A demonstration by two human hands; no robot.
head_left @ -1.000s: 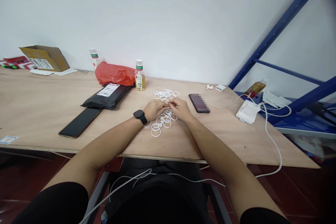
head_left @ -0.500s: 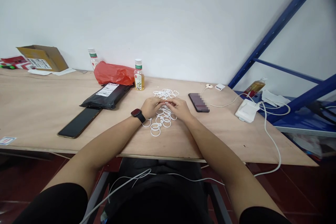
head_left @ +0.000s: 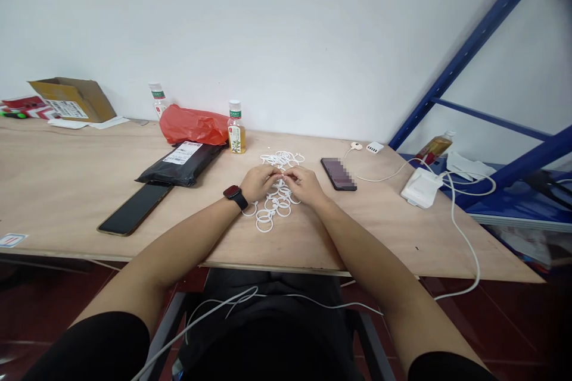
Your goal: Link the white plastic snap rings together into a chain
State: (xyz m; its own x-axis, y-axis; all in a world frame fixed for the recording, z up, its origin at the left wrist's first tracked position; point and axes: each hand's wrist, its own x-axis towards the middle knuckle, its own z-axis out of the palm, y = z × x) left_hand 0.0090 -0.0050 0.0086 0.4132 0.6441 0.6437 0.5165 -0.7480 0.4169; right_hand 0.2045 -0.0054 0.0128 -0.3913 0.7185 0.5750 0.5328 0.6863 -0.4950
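Several white plastic rings (head_left: 264,224) with small loops lie in a pile on the wooden table, some of them touching or overlapping. Over the middle of this pile, my left hand (head_left: 258,183) is closed, its thumb and fingertips pinching a small white part that looks like one of the rings. My right hand (head_left: 307,184) meets it tip to tip and is closed in a pinch on the same white piece. The fingers hide most of what is held. More rings (head_left: 281,159) show just beyond the fingertips. A black watch (head_left: 233,192) is on my left wrist.
Left of my hands are a dark phone (head_left: 134,208), a black parcel (head_left: 183,164), a red plastic bag (head_left: 194,125) and a juice bottle (head_left: 236,131). To the right lie another phone (head_left: 338,174) and a white charger (head_left: 420,188) with cables. A blue metal frame (head_left: 473,47) rises beyond.
My fingertips have shifted very slightly around the small white piece. The pile of rings and everything else on the table stay in place.
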